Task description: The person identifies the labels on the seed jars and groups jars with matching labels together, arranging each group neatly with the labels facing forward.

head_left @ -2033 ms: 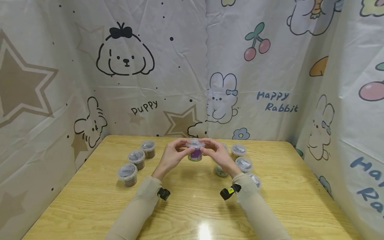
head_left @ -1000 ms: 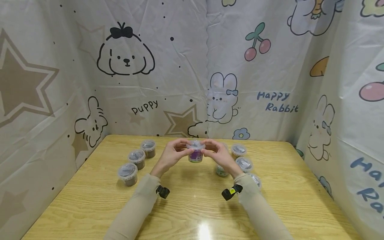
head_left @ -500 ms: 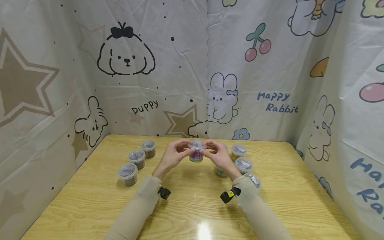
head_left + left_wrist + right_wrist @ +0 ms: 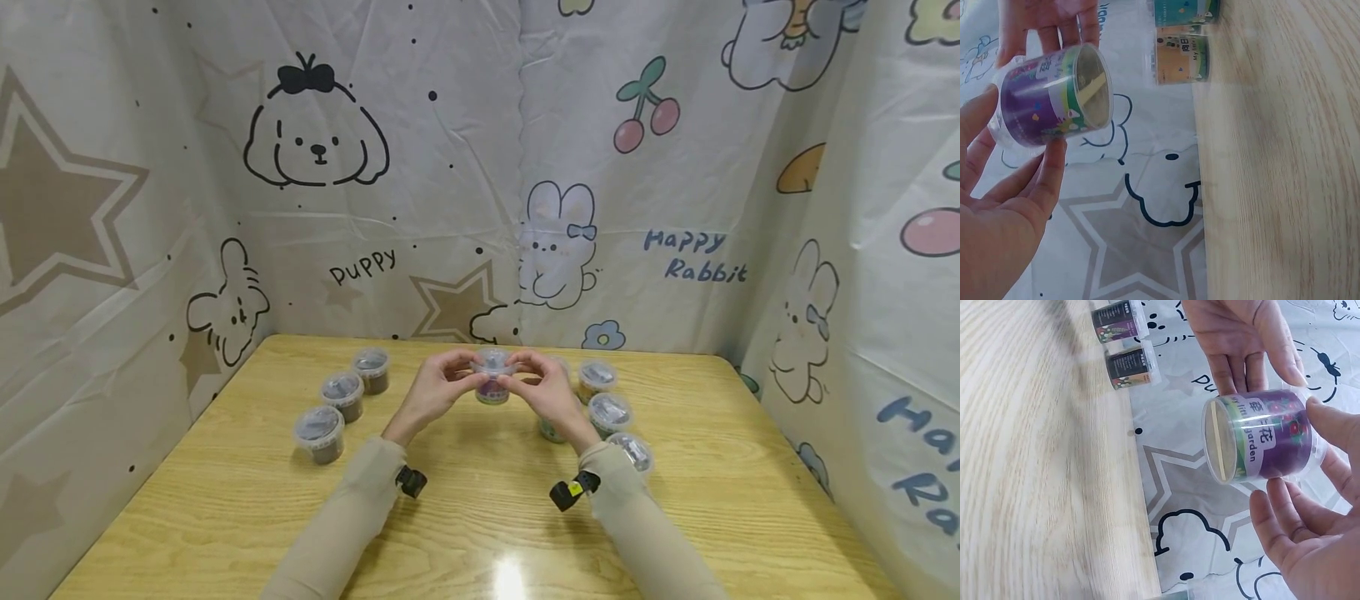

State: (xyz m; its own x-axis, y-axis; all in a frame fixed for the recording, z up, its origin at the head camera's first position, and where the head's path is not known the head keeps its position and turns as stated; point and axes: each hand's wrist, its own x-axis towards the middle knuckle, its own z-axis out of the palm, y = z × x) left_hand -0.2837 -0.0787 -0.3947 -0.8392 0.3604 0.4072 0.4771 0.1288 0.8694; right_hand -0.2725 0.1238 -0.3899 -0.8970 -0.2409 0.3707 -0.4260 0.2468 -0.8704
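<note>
A lidded clear plastic cup (image 4: 492, 389) with a purple "My little garden" label is held up over the far middle of the table. My left hand (image 4: 437, 388) grips it from the left, thumb on the near side and fingers at the lid. From the right, my right hand (image 4: 551, 393) holds the same cup in a matching way. Through the cup's clear base (image 4: 1219, 440), the right wrist view shows a pale stick and light brown contents. The left wrist view shows the purple label (image 4: 1035, 103) and fingers around the cup.
Three lidded cups with dark contents stand in a slanting row at left, the nearest cup (image 4: 319, 435) closest to me. Several more cups stand at right, including an orange-labelled cup (image 4: 597, 380) and a green cup (image 4: 552, 428) partly behind my right hand. A printed curtain (image 4: 450, 167) surrounds the wooden table (image 4: 465, 517).
The purple cup has turned a little between my hands, so a more patterned part of its label faces the head camera. Both hands stay almost in place; the other cups have not moved.
</note>
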